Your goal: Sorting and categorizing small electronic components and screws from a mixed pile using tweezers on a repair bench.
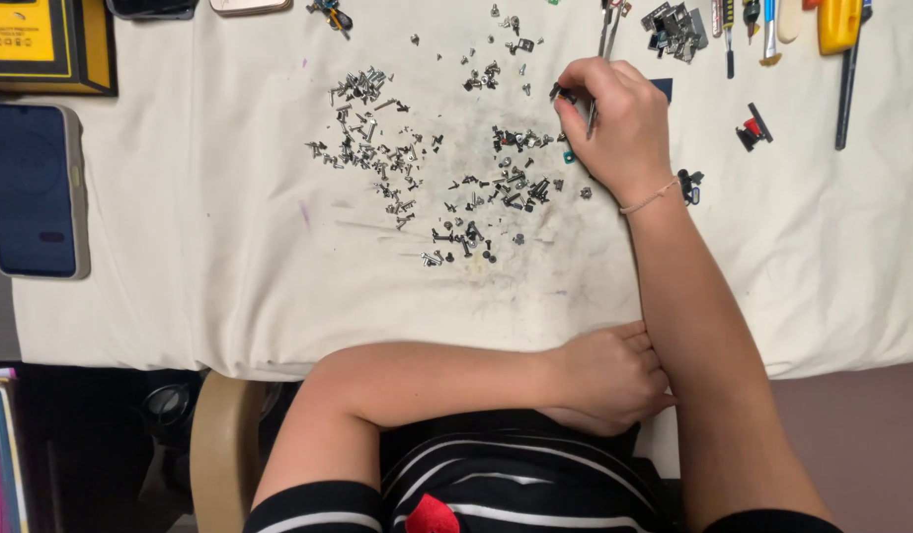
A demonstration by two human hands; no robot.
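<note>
Cloth point(229, 286), screws point(377, 148), right hand point(619, 123)

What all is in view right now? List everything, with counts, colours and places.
small screws and metal parts: too many to count, silver and dark, scattered in clusters mid-cloth
cloth: one, cream, smudged, covering the table
phone: one, dark screen, grey case, left edge
box: one, yellow and black, top left corner
hand tools: several, yellow, blue and other handles, top right
metal bits pile: one cluster, grey, top right
small clip: one, red and black, right of the upper hand
tweezers: one, dark metal, pinched in the right hand
chair: one, tan, bottom left
right hand: over the parts, thin bracelet on wrist
left hand: resting at the table edge against the right forearm
</note>
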